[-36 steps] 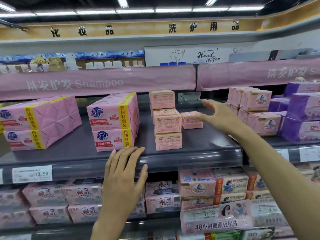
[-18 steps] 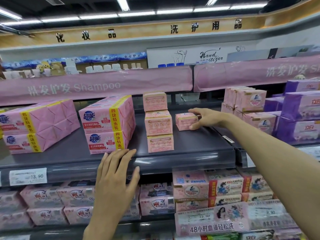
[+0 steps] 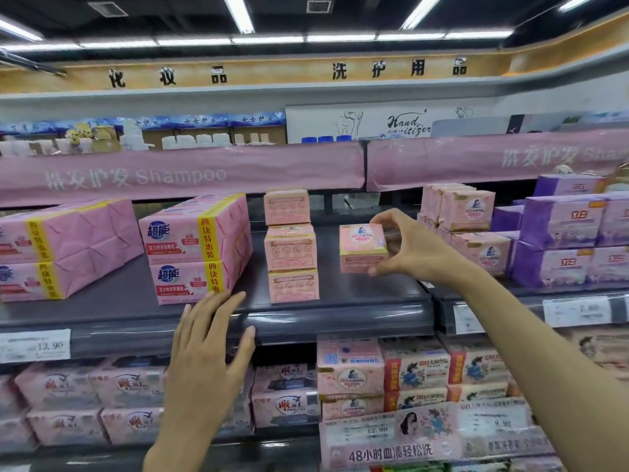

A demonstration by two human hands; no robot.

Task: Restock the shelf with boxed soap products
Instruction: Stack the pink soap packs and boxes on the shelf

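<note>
My right hand [image 3: 410,248] grips a small pink soap box [image 3: 362,247], thumb below and fingers on top, holding it tilted just above the dark grey shelf [image 3: 340,321]. Left of it stands a stack of three pink soap boxes [image 3: 292,247]. My left hand [image 3: 207,349] rests with straight spread fingers on the shelf's front edge, below the pink multipacks [image 3: 197,248]. It holds nothing.
More pink multipacks [image 3: 64,247] lie at the far left. Pink boxes [image 3: 466,226] and purple packs [image 3: 571,229] fill the neighbouring shelf on the right. A pink Shampoo banner [image 3: 183,175] hangs above. Lower shelves hold several pink soap packs [image 3: 350,373]. Bare shelf lies around the held box.
My right hand reached back to the lone pink box, took hold of it, and has lifted and drawn it forward. My left hand stayed on the shelf edge.
</note>
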